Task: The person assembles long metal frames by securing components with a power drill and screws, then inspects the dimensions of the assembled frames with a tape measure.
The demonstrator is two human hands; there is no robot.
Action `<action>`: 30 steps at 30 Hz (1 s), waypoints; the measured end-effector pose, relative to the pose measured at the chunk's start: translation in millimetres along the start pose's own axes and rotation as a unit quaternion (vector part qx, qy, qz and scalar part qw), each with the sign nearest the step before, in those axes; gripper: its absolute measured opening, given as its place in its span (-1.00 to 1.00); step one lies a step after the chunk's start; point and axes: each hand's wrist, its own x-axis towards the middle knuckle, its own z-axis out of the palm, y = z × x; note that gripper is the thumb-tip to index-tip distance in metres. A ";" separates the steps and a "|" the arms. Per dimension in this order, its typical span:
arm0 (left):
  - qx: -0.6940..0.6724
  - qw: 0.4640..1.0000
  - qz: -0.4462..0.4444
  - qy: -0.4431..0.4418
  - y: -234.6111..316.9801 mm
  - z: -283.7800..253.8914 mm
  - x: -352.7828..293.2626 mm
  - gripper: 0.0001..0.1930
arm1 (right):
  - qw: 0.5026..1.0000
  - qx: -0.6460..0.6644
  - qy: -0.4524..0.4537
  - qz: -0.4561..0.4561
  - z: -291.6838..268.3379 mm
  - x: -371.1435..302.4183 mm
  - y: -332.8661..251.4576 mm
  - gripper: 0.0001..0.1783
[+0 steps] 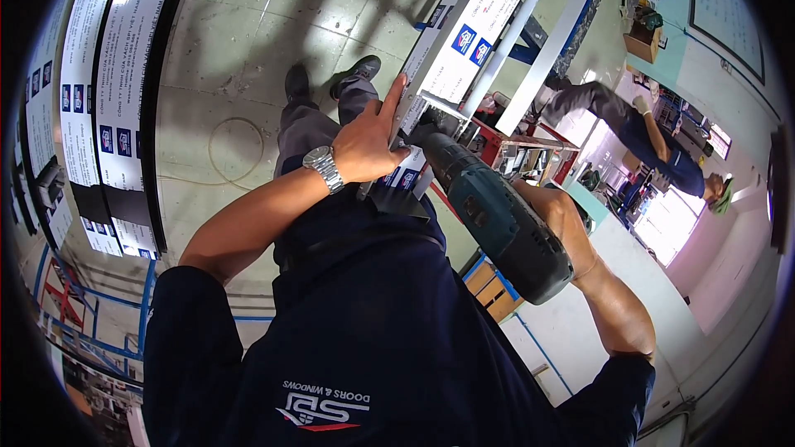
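My right hand (556,219) is wrapped round the handle of a dark teal and black power drill (489,203), its battery end toward me. The drill's front end points up and left at the end of a long frame profile (472,25) covered in white printed film. The tip and its exact contact are hidden. My left hand (368,145) grips the profile's left edge by that end, index finger stretched along the grey metal side and thumb near the drill's nose. A metal watch (323,167) sits on my left wrist.
Film-wrapped profiles (124,91) stand at the left, near blue metal racks (91,314). A red-framed cart (517,153) with tools and parts stands beyond the drill. Another person (629,120) is at the right. A thin hose or cord loop (236,149) lies on the tiled floor.
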 end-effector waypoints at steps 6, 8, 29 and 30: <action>0.006 1.000 -0.002 0.001 -0.1 1.3 0.7 0.18 | 0.999 0.002 -0.008 -0.038 -4.4 2.4 1.9 -0.57; 0.008 1.000 -0.001 0.003 -0.7 1.4 1.3 0.18 | 0.999 0.010 -0.018 -0.033 -6.2 3.6 1.4 -0.56; 0.001 0.999 0.030 0.018 -4.3 5.6 1.1 0.21 | 0.997 -0.038 -0.014 -0.063 -7.2 3.1 11.8 -0.43; 0.008 0.999 0.041 0.023 -3.6 6.0 3.6 0.21 | 0.998 -0.032 -0.015 -0.052 -7.6 0.0 14.4 -0.43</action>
